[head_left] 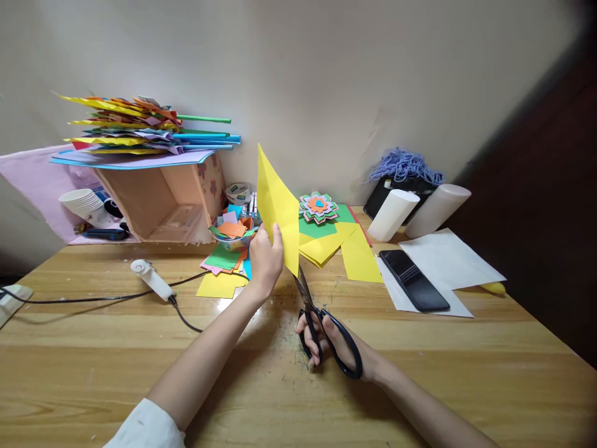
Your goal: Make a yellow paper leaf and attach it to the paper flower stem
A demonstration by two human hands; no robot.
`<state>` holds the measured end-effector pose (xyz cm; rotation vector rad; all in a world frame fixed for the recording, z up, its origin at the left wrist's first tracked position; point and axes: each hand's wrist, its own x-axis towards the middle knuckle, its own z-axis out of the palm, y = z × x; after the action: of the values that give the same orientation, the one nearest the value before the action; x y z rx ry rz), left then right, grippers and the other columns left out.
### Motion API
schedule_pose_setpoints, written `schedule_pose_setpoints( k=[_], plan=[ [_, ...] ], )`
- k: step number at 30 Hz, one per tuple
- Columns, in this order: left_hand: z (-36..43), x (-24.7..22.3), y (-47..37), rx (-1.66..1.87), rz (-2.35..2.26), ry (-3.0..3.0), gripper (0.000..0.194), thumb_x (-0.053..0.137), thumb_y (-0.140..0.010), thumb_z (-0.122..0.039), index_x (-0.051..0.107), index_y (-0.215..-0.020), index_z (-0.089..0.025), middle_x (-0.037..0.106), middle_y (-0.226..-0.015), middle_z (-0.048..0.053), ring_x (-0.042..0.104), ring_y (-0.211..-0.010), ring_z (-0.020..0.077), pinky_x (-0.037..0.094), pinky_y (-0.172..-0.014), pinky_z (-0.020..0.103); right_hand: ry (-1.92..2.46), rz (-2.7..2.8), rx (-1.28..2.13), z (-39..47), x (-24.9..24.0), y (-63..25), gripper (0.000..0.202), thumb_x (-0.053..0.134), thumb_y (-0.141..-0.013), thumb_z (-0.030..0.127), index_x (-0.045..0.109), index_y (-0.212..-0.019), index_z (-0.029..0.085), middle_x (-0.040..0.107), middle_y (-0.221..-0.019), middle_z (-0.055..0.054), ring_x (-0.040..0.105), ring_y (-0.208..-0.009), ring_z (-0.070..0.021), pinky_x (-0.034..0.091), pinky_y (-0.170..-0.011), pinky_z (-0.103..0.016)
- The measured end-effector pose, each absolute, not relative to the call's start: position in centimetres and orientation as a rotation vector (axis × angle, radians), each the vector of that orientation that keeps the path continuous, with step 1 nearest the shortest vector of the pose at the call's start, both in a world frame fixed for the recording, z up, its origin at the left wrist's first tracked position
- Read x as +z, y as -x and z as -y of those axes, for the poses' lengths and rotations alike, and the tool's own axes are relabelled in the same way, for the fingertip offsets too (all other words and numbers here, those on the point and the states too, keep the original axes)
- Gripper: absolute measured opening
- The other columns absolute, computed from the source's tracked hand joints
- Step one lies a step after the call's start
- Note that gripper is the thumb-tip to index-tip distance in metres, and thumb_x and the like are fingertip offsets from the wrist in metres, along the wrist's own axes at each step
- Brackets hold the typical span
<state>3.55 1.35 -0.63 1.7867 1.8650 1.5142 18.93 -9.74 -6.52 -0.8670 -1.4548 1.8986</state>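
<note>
Left hand [267,258] pinches yellow sheet [280,211] upright above table [140,348], short of its back edge, right hand [344,348] grips scissors [306,296] by the handles, blades at sheet's bottom corner; probably cutting, next move calls for steady paper.

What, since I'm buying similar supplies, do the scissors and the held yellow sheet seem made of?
Scissors: dull grey metal blades, probably steel by their faint sheen; smooth black handles, perhaps plastic or coated metal. Yellow sheet: matte paper or thin card, given its crisp edges and shineless surface.
</note>
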Motion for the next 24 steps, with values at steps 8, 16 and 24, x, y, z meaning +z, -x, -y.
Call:
schedule_pose_setpoints(
  k=[8,16,24],
  plan=[
    [-0.85,-0.69,-4.04,1.417,-1.923,-1.858,0.031,0.032,-0.089,-0.032,0.056,-0.093,-0.013,0.067,-0.088,0.014,0.064,-0.08,0.0253,0.045,-0.065,0.03,0.889,1.478,1.852,9.48,-6.88,-18.67,0.065,0.023,-0.076,0.073,0.048,-0.091,0.015,0.042,-0.059,0.004,0.046,-0.046,-0.0076,0.046,-0.052,-0.026],
    [-0.73,-0.78,-4.2,1.39,-1.943,-1.858,0.032,0.031,-0.09,-0.032,0.055,-0.095,-0.012,0.067,-0.088,0.016,0.064,-0.081,0.0261,0.044,-0.067,0.031,0.89,1.474,1.854,9.48,-6.84,-18.58,0.064,0.025,-0.076,0.073,0.048,-0.091,0.015,0.041,-0.058,0.005,0.044,-0.046,-0.0072,0.048,-0.051,-0.027],
    [-0.6,-0.73,-4.24,1.381,-1.954,-1.881,0.03,0.031,-0.09,-0.031,0.055,-0.094,-0.013,0.067,-0.087,0.014,0.064,-0.079,0.0254,0.043,-0.066,0.03,0.91,1.462,1.867,9.56,-6.44,-18.64,0.064,0.026,-0.076,0.073,0.048,-0.09,0.015,0.04,-0.058,0.005,0.043,-0.046,-0.0071,0.047,-0.052,-0.027]
  ],
)
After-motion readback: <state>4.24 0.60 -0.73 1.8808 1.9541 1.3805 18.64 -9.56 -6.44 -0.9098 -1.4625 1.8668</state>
